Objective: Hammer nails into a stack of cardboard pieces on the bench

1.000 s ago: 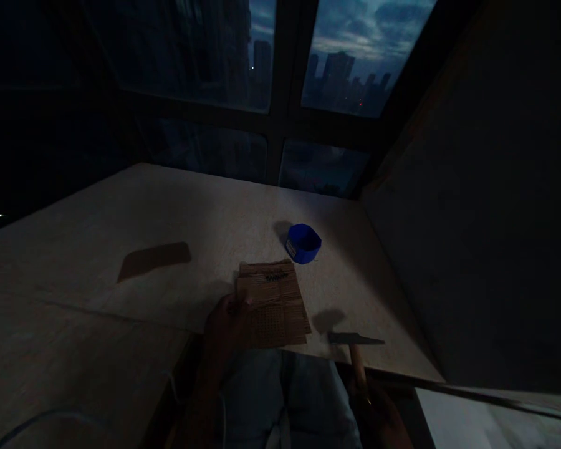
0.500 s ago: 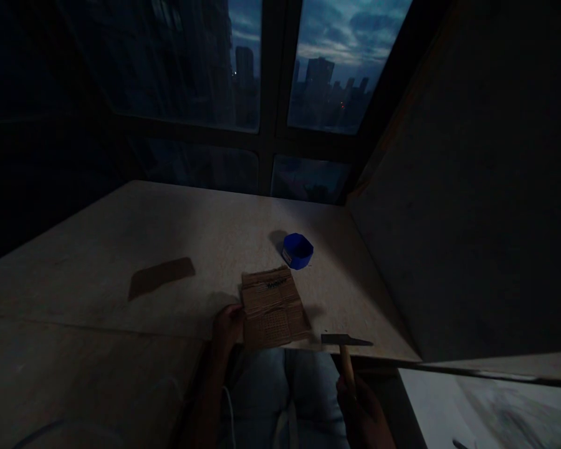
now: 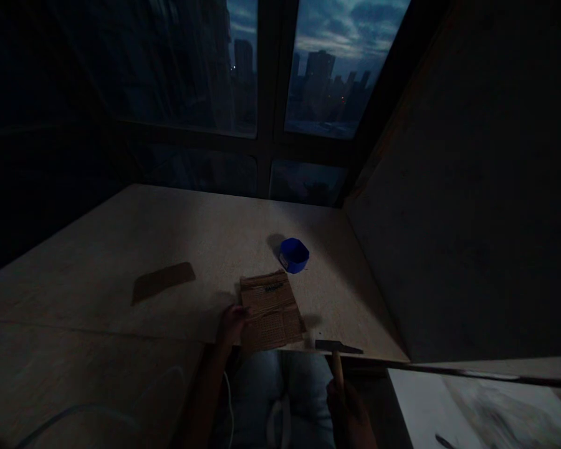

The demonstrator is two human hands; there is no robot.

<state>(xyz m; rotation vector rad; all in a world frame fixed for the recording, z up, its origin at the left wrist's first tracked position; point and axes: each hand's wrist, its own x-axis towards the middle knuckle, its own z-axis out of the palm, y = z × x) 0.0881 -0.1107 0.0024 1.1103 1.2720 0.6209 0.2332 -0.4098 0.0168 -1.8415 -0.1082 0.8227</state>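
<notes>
A small ribbed wooden board (image 3: 271, 310) with a grid pattern and a dark row near its far end lies at the near edge of the pale worktop (image 3: 168, 237). My left hand (image 3: 232, 323) rests on the board's left side, fingers curled against it. My right hand (image 3: 350, 411) grips the wooden handle of a small hammer (image 3: 337, 352), whose metal head hovers just right of the board. A blue cup-like container (image 3: 293, 255) stands behind the board.
A flat brown strip (image 3: 163, 282) lies on the worktop to the left. A dark upright panel (image 3: 472, 218) walls off the right side. Windows onto a dusk skyline stand behind. A thin cable (image 3: 227, 399) hangs near my left forearm. The scene is very dim.
The view has tilted, so everything sits a little lower and smaller. The hammer and my right hand have drifted left and down towards the worktop edge. My left hand stays at the board.
</notes>
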